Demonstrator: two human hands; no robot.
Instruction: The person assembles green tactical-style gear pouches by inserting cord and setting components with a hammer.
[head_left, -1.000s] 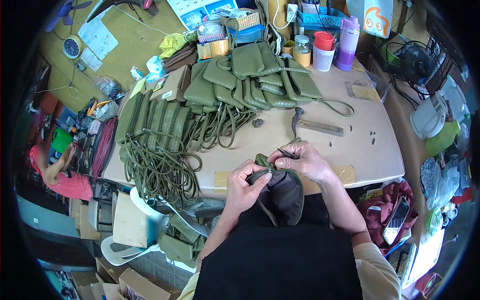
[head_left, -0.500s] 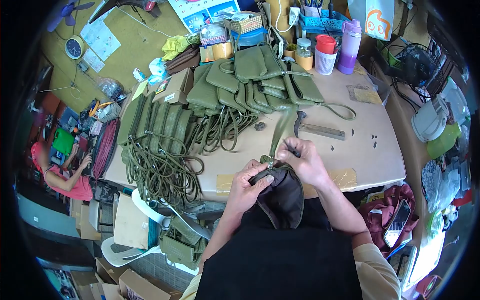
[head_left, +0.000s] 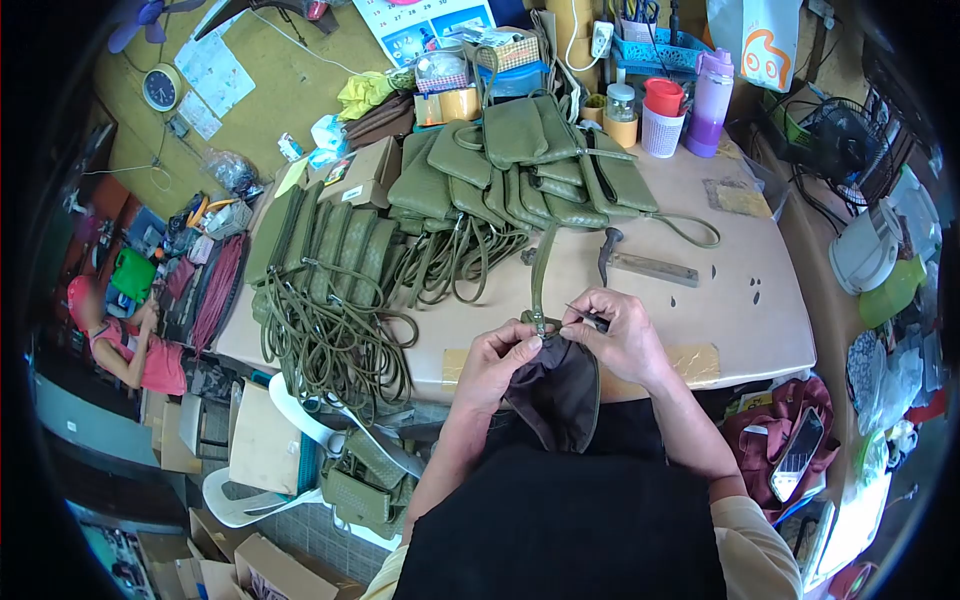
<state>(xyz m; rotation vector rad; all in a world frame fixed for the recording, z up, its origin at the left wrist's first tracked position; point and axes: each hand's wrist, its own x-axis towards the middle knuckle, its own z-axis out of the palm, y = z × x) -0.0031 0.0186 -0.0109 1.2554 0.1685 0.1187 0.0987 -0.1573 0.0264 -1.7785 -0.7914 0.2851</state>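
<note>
My left hand (head_left: pixel 490 368) is closed on a green pouch (head_left: pixel 556 395) with its dark brown lining showing, at the table's front edge. A green wrist strap (head_left: pixel 541 272) stands up from the pouch's metal clasp (head_left: pixel 540 326), close to my left fingertips. My right hand (head_left: pixel 628 340) is closed on a small dark pointed tool (head_left: pixel 594 320), too small to name. Its thumb and finger meet at the pouch's edge, just right of the clasp. A hammer (head_left: pixel 652 268) with a wooden handle lies behind my right hand.
Finished-looking green pouches (head_left: pixel 515 165) are heaped at the back of the table (head_left: pixel 745 310). More pouches with long tangled straps (head_left: pixel 335 335) hang over the left edge. A purple bottle (head_left: pixel 711 105) and red-lidded cup (head_left: pixel 662 120) stand behind. A person in pink (head_left: pixel 150 360) is at far left.
My right hand has come down and closer to the clasp, and the dark tool has turned in its fingers. The strap now stands straighter. The view has shifted slightly.
</note>
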